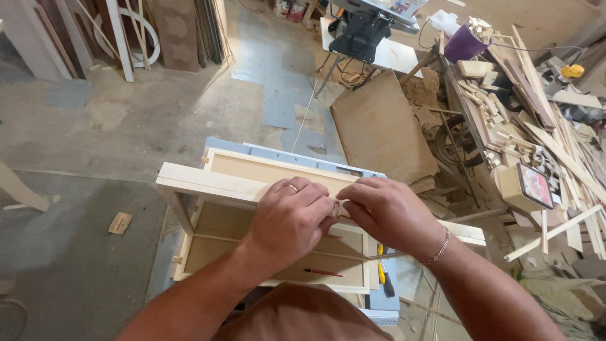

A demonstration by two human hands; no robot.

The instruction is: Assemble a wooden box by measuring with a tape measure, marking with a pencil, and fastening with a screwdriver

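at frame centre, the left hand [291, 218] and right hand [388, 211] pinch what looks like a small metal fitting [341, 207] between narrowed fingertips, over the pale wooden frame [208, 183]; a red pencil [324, 273] lies lower down.

Small pale piece [341, 207] on wooden frame [208, 183]

Your pale cream wooden frame [208, 183], red pencil [323, 273], yellow-handled screwdriver [381, 271], purple cup [464, 43], grey concrete floor [126, 126], brown board [382, 129].
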